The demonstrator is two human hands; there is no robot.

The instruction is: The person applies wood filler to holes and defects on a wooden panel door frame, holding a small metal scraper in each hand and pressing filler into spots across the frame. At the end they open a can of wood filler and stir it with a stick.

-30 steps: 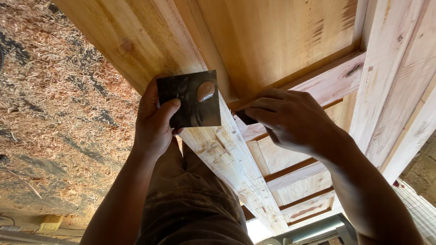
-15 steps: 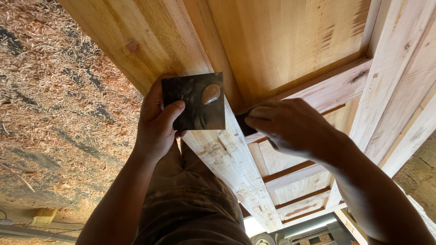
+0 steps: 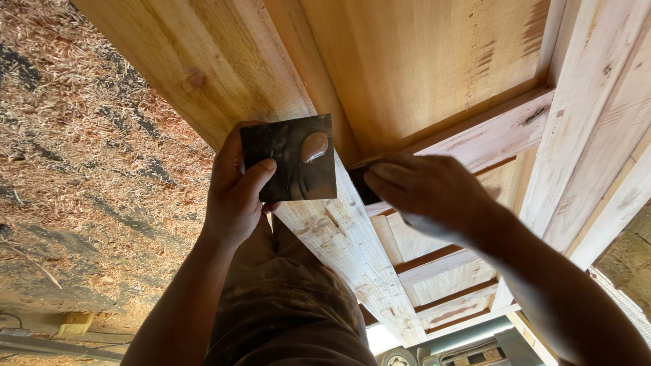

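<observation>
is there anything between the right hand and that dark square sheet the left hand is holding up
Nothing visible. The left hand holds the dark square sheet by its lower left corner against the wooden frame. The right hand sits just right of the sheet, pinching a small dark object, with only a narrow strip of bare wood between them.

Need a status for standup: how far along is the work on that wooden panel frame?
Done: the wooden frame looks assembled, rails and panels seated. In hand: the left hand holds a dark square sheet flat against the long rail; the right hand pinches a small dark piece at the rail joint. Left: hard to judge; the lower sections show no hands or tools on them.
</observation>
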